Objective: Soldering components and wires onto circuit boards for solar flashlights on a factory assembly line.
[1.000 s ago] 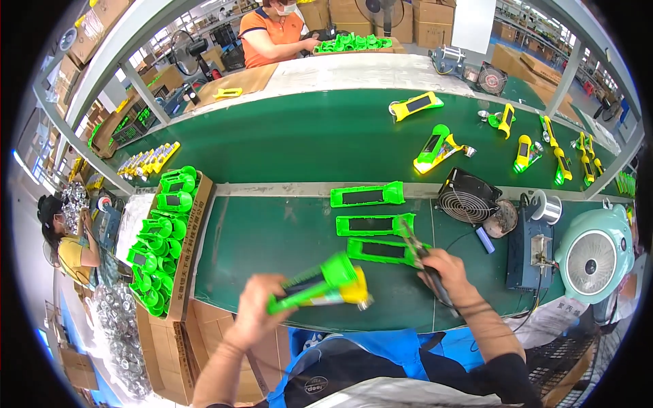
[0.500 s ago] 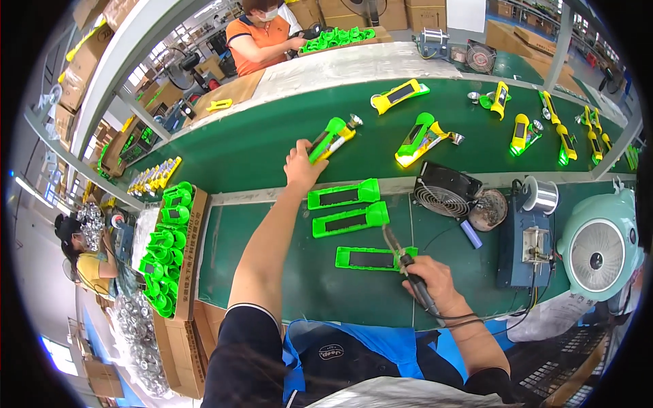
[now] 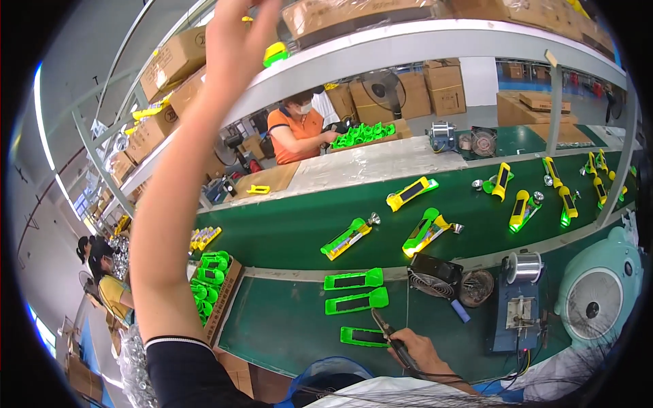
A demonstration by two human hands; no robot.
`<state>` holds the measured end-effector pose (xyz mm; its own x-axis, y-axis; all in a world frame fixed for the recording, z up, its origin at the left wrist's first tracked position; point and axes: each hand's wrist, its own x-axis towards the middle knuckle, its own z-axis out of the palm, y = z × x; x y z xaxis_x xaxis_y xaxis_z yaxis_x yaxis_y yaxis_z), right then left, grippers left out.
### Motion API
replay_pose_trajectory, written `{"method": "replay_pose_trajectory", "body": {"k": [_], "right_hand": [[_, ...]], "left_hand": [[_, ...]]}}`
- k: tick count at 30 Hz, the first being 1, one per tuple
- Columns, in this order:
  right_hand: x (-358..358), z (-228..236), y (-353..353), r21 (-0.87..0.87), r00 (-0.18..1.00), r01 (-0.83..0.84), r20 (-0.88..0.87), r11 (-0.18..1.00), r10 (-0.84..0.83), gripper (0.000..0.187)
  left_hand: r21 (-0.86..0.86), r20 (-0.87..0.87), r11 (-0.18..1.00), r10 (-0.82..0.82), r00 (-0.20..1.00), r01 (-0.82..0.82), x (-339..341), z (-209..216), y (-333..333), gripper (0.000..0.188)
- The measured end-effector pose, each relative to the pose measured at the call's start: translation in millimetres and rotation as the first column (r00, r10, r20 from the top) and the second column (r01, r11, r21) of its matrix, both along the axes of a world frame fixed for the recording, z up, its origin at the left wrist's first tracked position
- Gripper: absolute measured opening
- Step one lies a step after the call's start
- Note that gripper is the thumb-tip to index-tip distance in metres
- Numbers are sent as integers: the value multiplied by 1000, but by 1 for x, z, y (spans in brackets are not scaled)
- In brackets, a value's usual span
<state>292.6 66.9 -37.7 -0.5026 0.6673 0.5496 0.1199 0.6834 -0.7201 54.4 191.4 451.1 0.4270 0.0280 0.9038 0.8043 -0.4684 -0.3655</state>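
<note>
My left arm is raised high, and my left hand [image 3: 238,30] is at the top edge beside the overhead shelf [image 3: 408,44]. It is smeared by motion with its fingers partly cut off. A yellow-and-green piece [image 3: 275,54] shows just right of it on the shelf. My right hand [image 3: 418,350] grips a soldering iron [image 3: 401,347], its tip pointing up and left. Under the iron lies a green plastic casing with a dark panel [image 3: 360,336]. Two more green casings, an upper one [image 3: 354,279] and a lower one [image 3: 357,301], lie farther off on the green bench.
Yellow-and-green lamp assemblies [image 3: 347,238] lie along the belt [image 3: 286,238]. A carton [image 3: 228,299] of green casings stands left. On the right are a small black fan [image 3: 435,275], a solder spool [image 3: 524,266] and a teal fan [image 3: 598,285]. A person in orange [image 3: 296,132] works across.
My left hand has let go of the lamp assembly on the belt and risen to the shelf. The view has tilted upward. My right hand still holds the soldering iron.
</note>
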Motion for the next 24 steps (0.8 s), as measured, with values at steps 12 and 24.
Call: {"method": "replay_pose_trajectory", "body": {"k": [12, 24], "right_hand": [[-1, -18, 2, -246, 997, 20, -73, 969, -39, 33], [-1, -16, 2, -335, 993, 42, -93, 941, -77, 30]], "left_hand": [[-513, -503, 652, 300, 811, -559, 91, 118, 114, 55], [-472, -430, 803, 150, 890, -363, 58, 121, 152, 25]]}}
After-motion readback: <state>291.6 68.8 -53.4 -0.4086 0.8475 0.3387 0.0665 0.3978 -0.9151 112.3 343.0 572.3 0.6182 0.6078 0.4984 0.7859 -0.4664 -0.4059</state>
